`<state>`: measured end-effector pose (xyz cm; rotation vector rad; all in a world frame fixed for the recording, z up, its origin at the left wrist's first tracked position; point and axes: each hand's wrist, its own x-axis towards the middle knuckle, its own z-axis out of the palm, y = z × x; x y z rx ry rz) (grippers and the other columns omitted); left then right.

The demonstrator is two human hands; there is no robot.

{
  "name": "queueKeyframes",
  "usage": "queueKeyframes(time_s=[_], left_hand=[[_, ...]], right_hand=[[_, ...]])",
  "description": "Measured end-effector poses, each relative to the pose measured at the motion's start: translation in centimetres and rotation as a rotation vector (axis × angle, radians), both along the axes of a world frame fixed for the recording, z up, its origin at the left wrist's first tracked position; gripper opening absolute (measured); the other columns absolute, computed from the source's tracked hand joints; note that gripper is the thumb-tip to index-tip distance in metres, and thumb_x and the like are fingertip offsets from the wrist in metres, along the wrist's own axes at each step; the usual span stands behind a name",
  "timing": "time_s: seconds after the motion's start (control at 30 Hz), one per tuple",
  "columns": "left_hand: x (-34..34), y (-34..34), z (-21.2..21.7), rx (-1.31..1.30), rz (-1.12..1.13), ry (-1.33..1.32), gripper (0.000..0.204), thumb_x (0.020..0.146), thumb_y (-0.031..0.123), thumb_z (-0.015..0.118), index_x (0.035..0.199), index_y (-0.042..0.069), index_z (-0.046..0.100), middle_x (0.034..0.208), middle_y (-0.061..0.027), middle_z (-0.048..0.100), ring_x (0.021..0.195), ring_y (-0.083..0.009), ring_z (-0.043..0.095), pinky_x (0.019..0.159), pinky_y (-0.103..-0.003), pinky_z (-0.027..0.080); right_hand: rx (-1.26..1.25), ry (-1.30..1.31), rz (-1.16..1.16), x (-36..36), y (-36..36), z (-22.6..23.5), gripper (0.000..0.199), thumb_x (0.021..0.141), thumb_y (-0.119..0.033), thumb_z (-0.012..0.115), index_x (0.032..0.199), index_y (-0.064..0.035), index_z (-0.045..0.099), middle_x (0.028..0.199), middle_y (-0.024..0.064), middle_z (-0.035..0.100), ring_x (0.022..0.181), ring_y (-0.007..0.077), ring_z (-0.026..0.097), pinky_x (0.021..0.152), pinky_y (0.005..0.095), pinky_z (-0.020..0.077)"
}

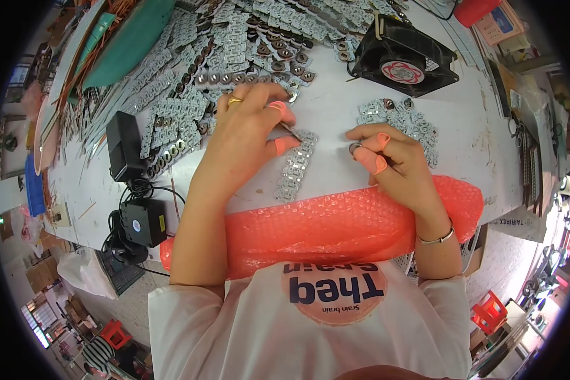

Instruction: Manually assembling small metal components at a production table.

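Note:
My left hand [247, 136] wears orange finger cots and a gold ring, and pinches a thin metal tool [291, 131] whose tip touches the top of a strip of small silver circuit boards [296, 166] lying on the white table [335, 107]. My right hand [392, 161], also in orange finger cots, holds a small round dark part [355, 147] between thumb and forefinger just right of the strip. Both forearms rest on a roll of pink bubble wrap [335, 225] at the table's near edge.
A heap of similar board strips [234, 44] covers the far left of the table, and a smaller pile [402, 120] lies behind my right hand. A black fan [402, 57] stands at the far right. Black power adapters [125, 145] with cables sit at the left.

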<state>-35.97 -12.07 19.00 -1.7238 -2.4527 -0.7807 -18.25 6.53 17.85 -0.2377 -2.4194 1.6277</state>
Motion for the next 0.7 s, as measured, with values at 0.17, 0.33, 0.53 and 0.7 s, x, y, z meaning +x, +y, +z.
queueKeyframes(time_s=[0.17, 0.33, 0.53, 0.7], left_hand=[[0.8, 1.4, 0.1, 0.207, -0.125, -0.085, 0.026, 0.068, 0.018, 0.074, 0.093, 0.012, 0.070, 0.106, -0.0078, 0.061, 0.098, -0.0279, 0.056, 0.082, -0.039, 0.044], [2.9, 2.6, -0.1, 0.351, -0.470, -0.424, 0.020, 0.074, 0.014, 0.069, 0.094, 0.012, 0.072, 0.108, -0.0095, 0.063, 0.105, -0.0288, 0.059, 0.090, -0.038, 0.047], [5.6, 3.1, -0.4, 0.235, -0.474, -0.914, 0.025, 0.075, -0.002, 0.062, 0.095, 0.010, 0.071, 0.111, -0.0119, 0.063, 0.105, -0.0302, 0.060, 0.087, -0.039, 0.050], [5.0, 3.7, -1.3, 0.353, -0.548, -0.801, 0.016, 0.093, 0.013, 0.053, 0.096, 0.009, 0.068, 0.113, -0.0161, 0.061, 0.108, -0.0297, 0.059, 0.085, -0.036, 0.052]], right_hand=[[-0.223, -0.001, -0.091, -0.1, 0.1, 0.6, 0.023, 0.091, -0.020, 0.059, 0.079, 0.0003, 0.061, 0.108, 0.0125, 0.063, 0.052, 0.0080, 0.057, 0.039, 0.0173, 0.0421], [-1.113, -0.164, -0.146, -0.2, 0.9, 1.5, 0.033, 0.092, -0.031, 0.057, 0.083, -0.0002, 0.062, 0.109, 0.0145, 0.062, 0.052, 0.0063, 0.057, 0.036, 0.0158, 0.0407], [-1.060, -0.122, -0.113, -0.1, 1.5, 0.4, 0.032, 0.093, -0.030, 0.056, 0.086, 0.0005, 0.063, 0.101, 0.0160, 0.064, 0.053, 0.0064, 0.059, 0.036, 0.0164, 0.0416], [-1.120, -0.058, -0.175, -0.2, 1.4, 0.4, 0.030, 0.093, -0.027, 0.056, 0.085, 0.0002, 0.064, 0.098, 0.0166, 0.065, 0.052, 0.0066, 0.058, 0.037, 0.0165, 0.0422]])
